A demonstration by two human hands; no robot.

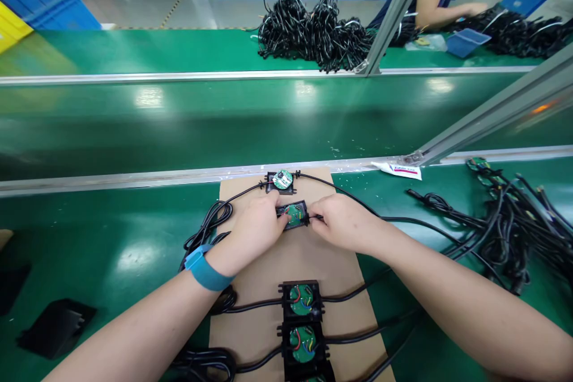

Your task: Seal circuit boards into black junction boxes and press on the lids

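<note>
On a brown cardboard sheet (264,304) lie several small black housings, each with a round green circuit board and black cables. Both hands meet at one housing (293,213) near the sheet's far end. My left hand (257,227), with a blue wrist strap (203,267), is closed with its fingers pressed on the housing's left side. My right hand (342,222) pinches the cable end at the housing's right side. Just beyond sits another housing (281,181) with its board tilted up. Two more housings (301,299) (302,343) lie nearer to me.
A green conveyor belt (224,119) runs across beyond the metal rail. A heap of black cables (510,227) lies at right, a white tube (397,169) by the rail, black lids (56,328) at left. A second person sits at the far bench beside cable bundles (313,30).
</note>
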